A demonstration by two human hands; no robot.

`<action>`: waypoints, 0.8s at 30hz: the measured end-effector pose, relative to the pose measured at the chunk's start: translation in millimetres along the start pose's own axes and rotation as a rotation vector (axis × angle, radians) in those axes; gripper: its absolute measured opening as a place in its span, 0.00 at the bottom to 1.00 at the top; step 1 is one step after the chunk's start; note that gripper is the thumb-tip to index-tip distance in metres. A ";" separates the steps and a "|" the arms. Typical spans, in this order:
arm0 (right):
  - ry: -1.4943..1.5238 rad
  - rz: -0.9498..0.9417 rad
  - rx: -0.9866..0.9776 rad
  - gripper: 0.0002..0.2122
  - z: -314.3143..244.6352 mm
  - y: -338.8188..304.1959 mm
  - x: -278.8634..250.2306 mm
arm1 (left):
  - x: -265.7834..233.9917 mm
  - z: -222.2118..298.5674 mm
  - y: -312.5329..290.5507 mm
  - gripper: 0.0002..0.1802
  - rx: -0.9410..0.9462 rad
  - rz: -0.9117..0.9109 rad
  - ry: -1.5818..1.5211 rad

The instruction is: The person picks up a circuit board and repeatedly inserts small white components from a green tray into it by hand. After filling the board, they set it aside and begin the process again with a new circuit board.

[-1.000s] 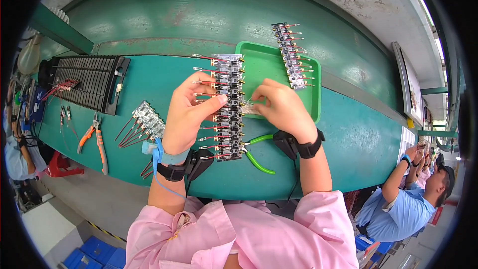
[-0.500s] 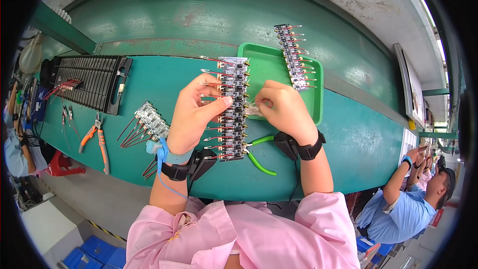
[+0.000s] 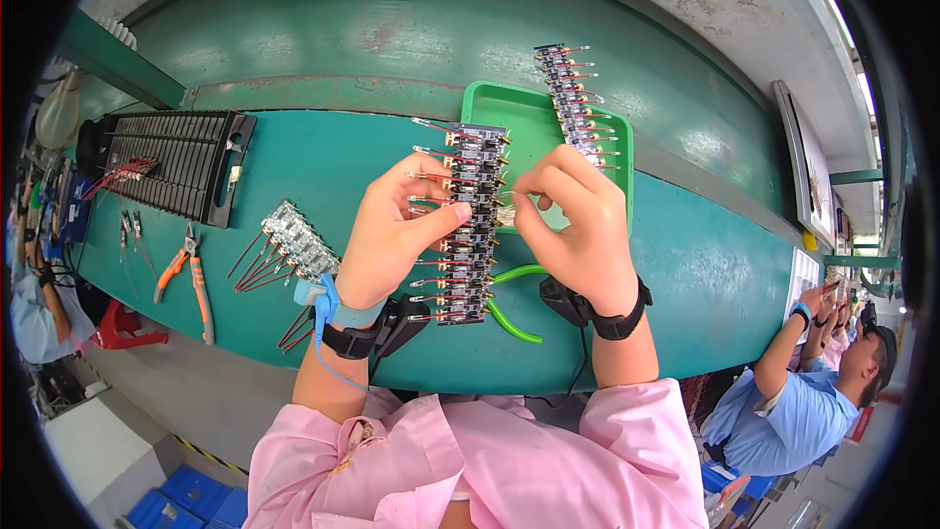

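Circuit-board strip [image 3: 475, 235] over the table's [image 3: 685, 255] middle, clamped between left hand's [image 3: 390, 230] thumb and fingers. Right hand [image 3: 580, 217] alongside, fingertips nearly together, grip unclear. Partly behind, at far edge, green tray [image 3: 519, 118]; nearer, green-handled cutters [image 3: 519, 273], head hidden by strip. Far left corner: black rack [image 3: 181, 162], pale label [image 3: 235, 173] unreadable.

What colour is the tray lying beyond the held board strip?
The tray is plain bright green, best seen in the head view.
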State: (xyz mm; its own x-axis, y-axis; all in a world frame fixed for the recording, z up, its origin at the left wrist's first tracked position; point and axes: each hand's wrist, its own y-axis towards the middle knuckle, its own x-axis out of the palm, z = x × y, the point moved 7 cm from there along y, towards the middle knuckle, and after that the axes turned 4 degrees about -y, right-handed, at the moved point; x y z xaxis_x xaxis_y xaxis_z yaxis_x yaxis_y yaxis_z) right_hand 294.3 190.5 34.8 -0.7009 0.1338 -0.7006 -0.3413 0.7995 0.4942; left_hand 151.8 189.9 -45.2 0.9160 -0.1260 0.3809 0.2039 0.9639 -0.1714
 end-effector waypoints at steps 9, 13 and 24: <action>-0.016 0.004 -0.063 0.06 -3.8 -1.6 -1.5 | 0.5 2.1 -0.9 0.17 0.006 -0.005 -0.016; -0.049 -0.019 -0.082 0.07 -6.8 -2.2 -0.8 | -1.2 3.7 -1.4 0.17 0.018 -0.002 -0.024; -0.070 -0.070 -0.118 0.07 -12.7 -3.1 1.1 | -0.3 4.3 -1.0 0.16 0.014 0.018 -0.025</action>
State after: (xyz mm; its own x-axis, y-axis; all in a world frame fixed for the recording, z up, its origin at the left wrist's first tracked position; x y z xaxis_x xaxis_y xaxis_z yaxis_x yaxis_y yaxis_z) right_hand 286.6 180.7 39.0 -0.6289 0.1237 -0.7676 -0.4619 0.7348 0.4968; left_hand 149.8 189.9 -41.3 0.9106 -0.1027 0.4004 0.1822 0.9692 -0.1658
